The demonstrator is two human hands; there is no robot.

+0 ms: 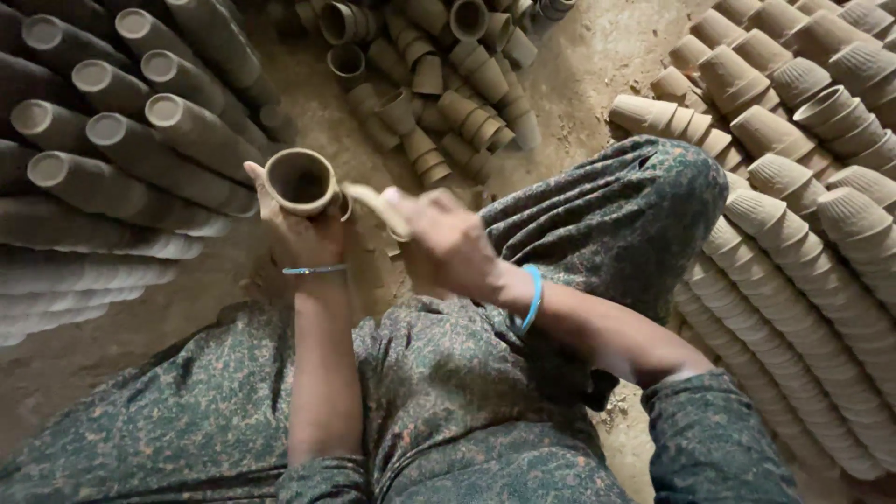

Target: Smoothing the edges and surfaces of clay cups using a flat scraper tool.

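The left hand [297, 233] is wrapped around a small unfired clay cup [301, 181], fingers curled close about its wall so the round open mouth faces up toward the camera; a thin bangle [315, 270] sits on that wrist. Just beside it, the right hand [446, 245] pinches a second clay cup [378, 207] that lies on its side, pointing toward the first, and the two look to be touching or nearly so (motion blur there makes the contact hard to judge). The right fingers are closed narrowly on that piece, and a blue band [533, 299] circles the wrist. Both hands hang above the person's lap, between knees in dark green patterned trousers [448, 392]. To the left, long nested stacks of grey cups [140, 149] lie on their sides on the dusty dirt floor [597, 56]. Ahead, a loose heap of short stacks [448, 93] sprawls on the ground. To the right, paler tan stacks [803, 233] lie packed in rows, rims overlapping.
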